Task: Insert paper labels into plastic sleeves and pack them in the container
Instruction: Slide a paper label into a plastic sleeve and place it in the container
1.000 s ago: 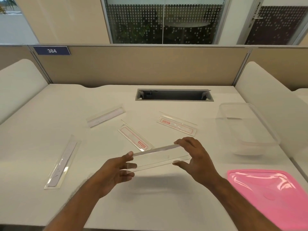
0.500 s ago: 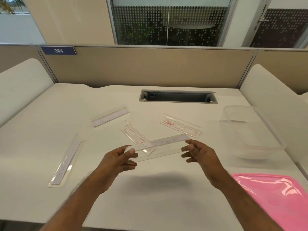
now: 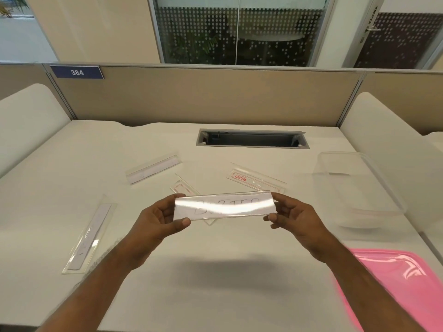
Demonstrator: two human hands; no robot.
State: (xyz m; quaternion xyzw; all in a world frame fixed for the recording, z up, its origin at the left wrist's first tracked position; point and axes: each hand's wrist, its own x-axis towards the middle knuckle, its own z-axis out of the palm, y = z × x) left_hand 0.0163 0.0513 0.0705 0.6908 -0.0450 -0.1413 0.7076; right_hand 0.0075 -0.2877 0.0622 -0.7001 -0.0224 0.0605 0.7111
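1. My left hand (image 3: 160,220): forearm reaching forward from the lower left, palm turned inward, thumb below and fingers above, pinching the left end of the sleeve.
2. My right hand (image 3: 293,218): forearm coming in from the lower right, mirrored to the left, fingertips and thumb pinching the right end of the same sleeve.
3. Sleeve in hand (image 3: 224,207): clear plastic, held level between both hands, lifted off the surface, its flat face tipped toward me. A white paper label sits inside; handwriting shows through, but glare blurs the letters.
4. Surface (image 3: 215,279): white desk, carrying all the loose items.
5. Sleeve with label, far left (image 3: 90,234): lying flat, running lengthwise away from me.
6. Sleeve with label, upper left (image 3: 153,169): lying flat at a slant, apart from the others.
7. Red-bordered sleeve, centre (image 3: 183,189): flat on the surface, partly hidden behind the held sleeve.
8. Red-bordered sleeve, right of centre (image 3: 256,179): flat, slanted, just beyond my right hand.
9. Container (image 3: 359,188): clear plastic tub, open, on the right side of the surface; I cannot tell if anything is inside.
10. Pink lid (image 3: 402,283): flat on the surface at the near right, next to my right forearm.
11. Cable slot (image 3: 251,139): grey rectangular opening near the back of the surface.
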